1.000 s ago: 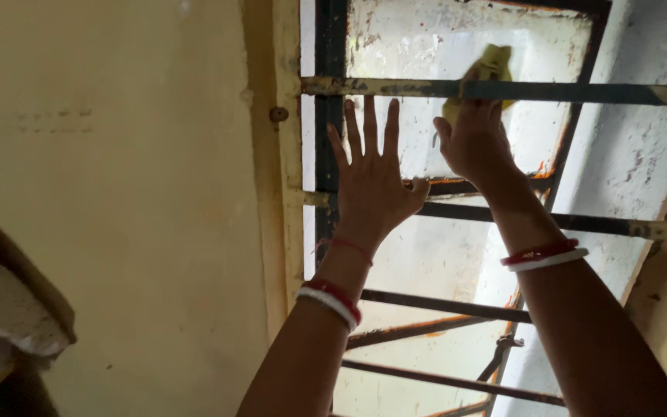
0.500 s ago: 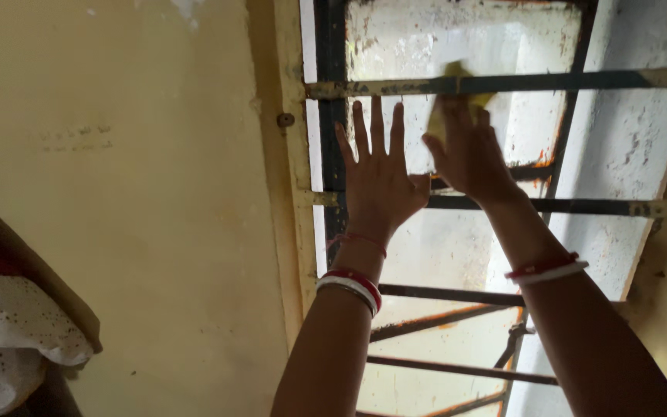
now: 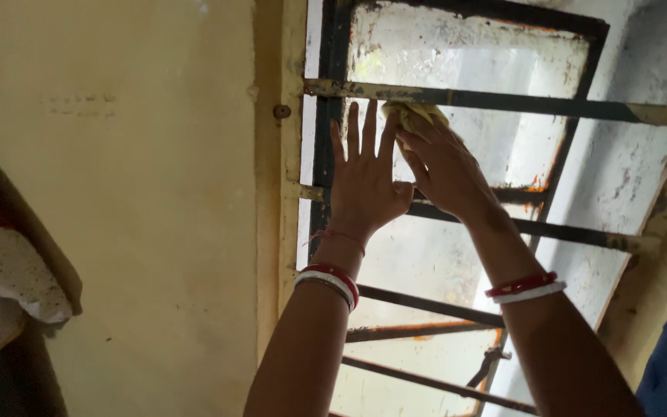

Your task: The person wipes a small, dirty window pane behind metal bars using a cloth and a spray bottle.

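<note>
Filling most of the view, a barred window [image 3: 457, 255] with a rusty dark frame stands beside a yellow wall [image 3: 133, 216]. The left hand [image 3: 364, 181] lies flat and spread on the glass, holding nothing. The right hand [image 3: 445, 170] presses a yellow cloth [image 3: 411, 113] just under the upper bar, fingers closed over it.
</note>
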